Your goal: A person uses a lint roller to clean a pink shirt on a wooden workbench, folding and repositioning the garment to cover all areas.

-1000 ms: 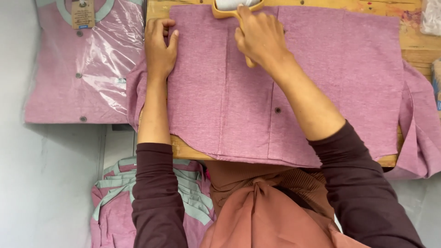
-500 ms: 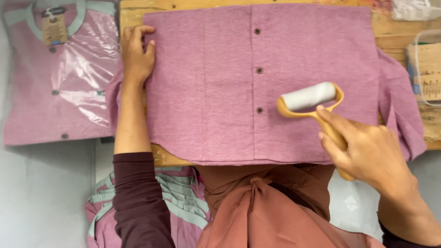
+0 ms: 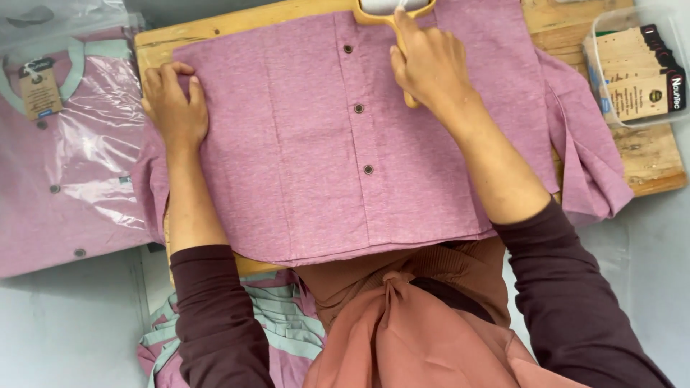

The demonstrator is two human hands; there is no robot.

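the right hand point(image 3: 431, 68) grips the lint roller point(image 3: 392, 13) by its handle; the left hand point(image 3: 175, 108) lies open, pinning the soft, limp pink shirt point(image 3: 302, 158) flat.

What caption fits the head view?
Right hand grips a lint roller on a pink shirt; left hand presses the fabric flat.
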